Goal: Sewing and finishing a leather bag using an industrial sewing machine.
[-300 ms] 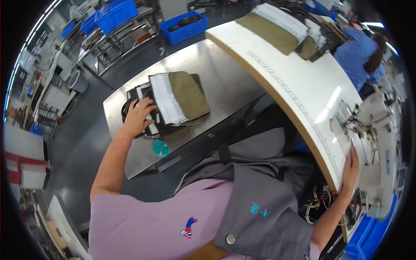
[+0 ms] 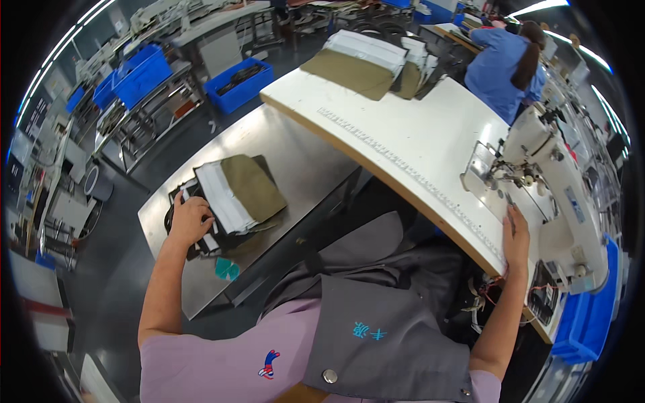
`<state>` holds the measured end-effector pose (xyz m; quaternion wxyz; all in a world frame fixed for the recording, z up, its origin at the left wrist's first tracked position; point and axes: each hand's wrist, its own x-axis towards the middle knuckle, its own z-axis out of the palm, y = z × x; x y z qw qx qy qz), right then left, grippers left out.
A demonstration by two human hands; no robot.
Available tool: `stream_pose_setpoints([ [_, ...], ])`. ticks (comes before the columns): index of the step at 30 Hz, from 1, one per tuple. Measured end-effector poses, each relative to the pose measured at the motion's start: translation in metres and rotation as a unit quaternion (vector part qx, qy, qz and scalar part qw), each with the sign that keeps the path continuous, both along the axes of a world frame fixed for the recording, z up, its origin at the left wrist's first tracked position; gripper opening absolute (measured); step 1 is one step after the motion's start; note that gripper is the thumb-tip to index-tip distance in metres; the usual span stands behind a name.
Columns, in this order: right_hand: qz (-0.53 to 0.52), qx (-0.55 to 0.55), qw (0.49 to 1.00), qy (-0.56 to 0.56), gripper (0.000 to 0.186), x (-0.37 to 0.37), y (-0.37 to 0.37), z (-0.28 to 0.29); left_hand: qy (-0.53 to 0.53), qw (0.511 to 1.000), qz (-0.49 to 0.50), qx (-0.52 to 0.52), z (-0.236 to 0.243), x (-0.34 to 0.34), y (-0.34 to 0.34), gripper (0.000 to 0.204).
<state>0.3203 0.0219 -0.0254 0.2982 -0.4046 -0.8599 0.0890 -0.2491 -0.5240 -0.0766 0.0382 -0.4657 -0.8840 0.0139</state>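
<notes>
On the steel side table [image 2: 289, 144], a stack of olive and white fabric pieces [image 2: 238, 191] is pressed at its near edge by the left hand [image 2: 189, 218] with fingers curled onto it, while the right hand [image 2: 516, 235] is laid flat, fingers extended, on the white sewing table [image 2: 410, 134] beside the sewing machine [image 2: 551, 168].

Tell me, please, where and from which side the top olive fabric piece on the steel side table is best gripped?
Probably by its white-lined edge, from the person's left. The olive fabric piece lies flat on the stack, its white edge facing the left hand, which rests right beside it on the steel side table.
</notes>
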Motion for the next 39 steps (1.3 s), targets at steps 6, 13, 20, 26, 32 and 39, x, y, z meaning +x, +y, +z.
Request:
stream_pose_setpoints([
  [6, -0.001, 0.036, 0.998, -0.044, 0.037, -0.015, -0.015, 0.01, -0.078, 0.974, -0.081, 0.199, 0.066, -0.005, 0.106, 0.026],
  [13, -0.057, 0.05, 0.991, -0.11, 0.038, -0.027, -0.044, 0.025, -0.189, 0.923, -0.151, 0.3, 0.131, 0.0, 0.329, 0.033],
  [20, -0.041, 0.013, 0.986, -0.162, 0.046, -0.03, -0.056, 0.038, -0.084, 0.935, -0.077, 0.335, 0.137, -0.067, 0.575, 0.061],
  [26, -0.061, -0.038, 0.984, -0.16, 0.047, -0.035, -0.055, 0.044, -0.096, 0.938, 0.164, 0.291, 0.136, -0.083, 0.663, 0.065],
  [32, -0.047, -0.051, 0.99, -0.126, 0.047, -0.036, -0.053, 0.044, -0.052, 0.933, 0.181, 0.306, 0.132, -0.122, 0.656, 0.052],
  [39, -0.067, -0.042, 0.99, -0.116, 0.042, -0.041, -0.052, 0.046, -0.648, 0.441, -0.118, 0.61, 0.166, -0.142, 0.531, 0.029],
])
